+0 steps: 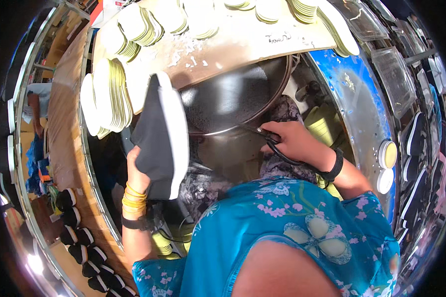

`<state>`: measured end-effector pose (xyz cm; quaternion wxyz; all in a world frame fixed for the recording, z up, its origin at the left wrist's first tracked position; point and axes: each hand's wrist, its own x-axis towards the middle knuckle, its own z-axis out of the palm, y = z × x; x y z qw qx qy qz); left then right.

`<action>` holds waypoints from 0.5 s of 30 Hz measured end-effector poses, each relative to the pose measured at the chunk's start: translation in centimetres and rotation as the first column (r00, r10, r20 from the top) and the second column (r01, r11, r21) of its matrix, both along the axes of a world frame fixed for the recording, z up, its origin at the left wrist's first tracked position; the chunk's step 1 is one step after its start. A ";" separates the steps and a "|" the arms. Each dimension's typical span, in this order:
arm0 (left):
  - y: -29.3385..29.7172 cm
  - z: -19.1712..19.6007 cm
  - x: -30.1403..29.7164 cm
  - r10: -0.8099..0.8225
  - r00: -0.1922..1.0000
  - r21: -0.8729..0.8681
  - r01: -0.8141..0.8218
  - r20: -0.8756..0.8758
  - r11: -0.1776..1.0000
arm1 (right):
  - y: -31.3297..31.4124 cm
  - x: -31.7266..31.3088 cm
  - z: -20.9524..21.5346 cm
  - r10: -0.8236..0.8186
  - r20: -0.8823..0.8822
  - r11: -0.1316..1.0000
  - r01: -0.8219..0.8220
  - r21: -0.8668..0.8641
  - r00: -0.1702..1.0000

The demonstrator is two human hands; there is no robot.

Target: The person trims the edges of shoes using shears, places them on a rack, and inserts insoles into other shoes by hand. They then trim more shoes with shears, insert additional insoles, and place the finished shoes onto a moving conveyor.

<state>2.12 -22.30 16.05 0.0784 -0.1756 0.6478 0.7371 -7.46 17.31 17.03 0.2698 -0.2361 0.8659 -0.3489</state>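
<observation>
Left hand: the left hand point(136, 171) is closed around the heel end of a black slip-on shoe point(156, 136) and holds it upright, the white sole point(176, 133) turned to 3 o'clock.
Shoe place: it stands left of the picture centre, just in front of the round metal basin point(228, 101), near the person's chest.
Right hand: the right hand point(295, 141) has its fingers bent through the black handles of scissors point(267, 138); the blades point toward 9 o'clock, over the basin rim.
Wrists: yellow bangles point(133, 198) are on the left one, a black band point(336, 166) on the right one.
Bench: stacks of white and pale green insoles point(109, 96) lie from 10 to 1 o'clock on the worktable point(243, 44).
Lower left: a row of finished black shoes point(82, 247) is at 8 o'clock.
Right side: two small round tins point(387, 166) are at 3 o'clock, on the blue machine panel point(352, 89).
</observation>
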 end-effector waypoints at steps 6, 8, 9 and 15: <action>2.7 0.1 1.4 0.010 1.000 0.517 -0.004 -0.008 0.856 | -4.2 0.8 1.3 0.156 -0.274 0.978 -0.187 -0.091 0.949; 3.4 -0.2 1.9 0.047 0.998 0.609 -0.012 -0.042 0.793 | -5.5 0.8 1.6 0.132 -0.319 0.973 -0.185 -0.141 0.939; 3.8 -0.4 2.1 0.069 0.996 0.655 -0.015 -0.057 0.755 | -5.9 0.7 1.6 0.127 -0.361 0.971 -0.189 -0.144 0.924; 6.5 -2.5 2.5 0.246 0.963 0.877 -0.025 -0.108 0.480 | -5.8 1.4 0.6 0.218 -0.422 0.969 -0.247 -0.015 0.880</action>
